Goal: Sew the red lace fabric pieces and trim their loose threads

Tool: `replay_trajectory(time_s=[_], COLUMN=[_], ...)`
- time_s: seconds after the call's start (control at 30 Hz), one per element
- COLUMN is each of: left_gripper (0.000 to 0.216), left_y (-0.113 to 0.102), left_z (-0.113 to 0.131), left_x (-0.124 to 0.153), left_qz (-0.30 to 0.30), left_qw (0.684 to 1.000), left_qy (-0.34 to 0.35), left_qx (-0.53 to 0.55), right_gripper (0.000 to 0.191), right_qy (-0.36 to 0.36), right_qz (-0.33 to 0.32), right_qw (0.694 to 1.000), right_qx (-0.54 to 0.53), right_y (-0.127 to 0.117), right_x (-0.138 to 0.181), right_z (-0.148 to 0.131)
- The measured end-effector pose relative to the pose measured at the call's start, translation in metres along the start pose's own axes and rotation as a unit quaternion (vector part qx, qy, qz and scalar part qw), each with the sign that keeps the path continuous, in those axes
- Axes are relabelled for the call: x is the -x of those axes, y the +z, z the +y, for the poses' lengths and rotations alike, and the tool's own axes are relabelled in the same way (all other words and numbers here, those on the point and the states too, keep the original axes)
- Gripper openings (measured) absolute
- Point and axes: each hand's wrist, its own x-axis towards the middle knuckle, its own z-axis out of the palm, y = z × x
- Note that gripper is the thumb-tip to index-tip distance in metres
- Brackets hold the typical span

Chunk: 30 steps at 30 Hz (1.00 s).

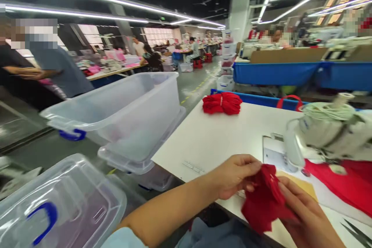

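Note:
A small piece of red fabric (263, 201) is held up between my two hands, above the front edge of the white table. My left hand (236, 176) pinches its upper left side with thumb and fingers. On the other side, my right hand (302, 209) grips the fabric's right edge, its fingertips partly hidden by the folds. A sewing machine (296, 145) stands just beyond my hands, with more red cloth (345, 182) spread beneath it. Further back on the table lies a tied bundle of red fabric (222, 103).
Dark scissors (359, 234) lie at the table's lower right. A large clear plastic bin (151, 112) stands left of the white table (180, 151), with a lidded bin (72, 201) nearer me. Two people stand at the far left; others sit at tables behind.

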Motion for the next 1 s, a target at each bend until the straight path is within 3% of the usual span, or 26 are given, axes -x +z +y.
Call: replay_trajectory(time_s=[0.03, 0.1, 0.17, 0.27, 0.37, 0.5, 0.6, 0.7, 0.8, 0.93, 1.0], left_gripper=[0.053, 0.051, 0.05, 0.047, 0.043, 0.039, 0.039, 0.044, 0.049, 0.05, 0.05], left_y=[0.001, 0.004, 0.007, 0.009, 0.008, 0.004, 0.003, 0.005, 0.007, 0.006, 0.005], left_z=[0.005, 0.01, 0.011, 0.008, 0.009, 0.013, 0.013, 0.01, 0.01, 0.012, 0.011], left_x=[0.0, 0.0, 0.0, -0.001, -0.006, -0.012, -0.013, -0.011, -0.009, -0.009, -0.01], left_qz=[-0.007, -0.023, -0.051, -0.101, -0.145, -0.178, -0.191, -0.191, -0.202, -0.21, -0.21], left_qw=[1.0, 1.0, 0.998, 0.99, 0.978, 0.967, 0.961, 0.958, 0.954, 0.948, 0.942], left_qy=[-0.006, -0.015, -0.021, -0.041, -0.05, -0.038, -0.044, -0.039, -0.032, -0.043, -0.047], left_qx=[0.004, -0.005, -0.034, -0.09, -0.138, -0.179, -0.196, -0.208, -0.219, -0.236, -0.257], right_gripper=[0.033, 0.033, 0.03, 0.035, 0.029, 0.016, 0.011, 0.012, 0.014, 0.009, 0.011], right_qy=[0.003, 0.013, -0.049, -0.188, -0.255, -0.217, -0.099, -0.007, -0.07, -0.219, -0.227], right_qz=[0.034, 0.041, 0.067, 0.158, 0.134, 0.071, 0.008, 0.031, 0.072, 0.124, 0.132], right_qw=[0.999, 0.999, 0.995, 0.944, 0.905, 0.921, 0.967, 0.987, 0.968, 0.903, 0.899], right_qx=[-0.027, -0.016, 0.063, 0.221, 0.312, 0.317, 0.237, 0.159, 0.232, 0.348, 0.35], right_y=[0.002, 0.007, 0.011, 0.008, 0.001, -0.003, -0.001, 0.003, 0.004, 0.004, 0.004], right_x=[0.001, 0.0, -0.003, -0.004, -0.002, 0.005, 0.01, 0.013, 0.013, 0.014, 0.016], right_z=[-0.002, -0.005, -0.005, -0.005, -0.014, -0.031, -0.035, -0.031, -0.024, -0.023, -0.025])
